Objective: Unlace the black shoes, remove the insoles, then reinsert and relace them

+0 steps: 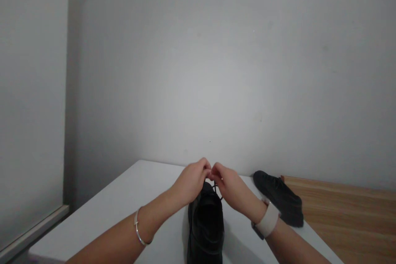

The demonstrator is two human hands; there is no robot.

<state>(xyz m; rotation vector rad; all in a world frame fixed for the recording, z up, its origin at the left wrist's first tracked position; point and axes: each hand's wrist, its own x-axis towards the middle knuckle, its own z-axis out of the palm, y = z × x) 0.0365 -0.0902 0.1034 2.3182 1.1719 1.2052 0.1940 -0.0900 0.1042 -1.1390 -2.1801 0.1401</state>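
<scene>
A black shoe (206,227) stands on the white table with its heel toward me and its opening facing up. Above its tongue, my left hand (195,178) and my right hand (227,179) meet, fingertips nearly touching. Both hands are closed in a pinch on the black shoelace (215,187), which runs up from the shoe into the fingers. A loop of lace hangs just below the right fingers. The exact grip at the fingertips is too small to make out. The front of the shoe is partly hidden behind the hands.
A second black shoe (278,196) lies at the table's right edge, near my right wrist. The white table (123,202) reaches back to a grey wall (210,70). To the right is a wood-grain surface (346,214); a pale panel (31,90) stands at the left.
</scene>
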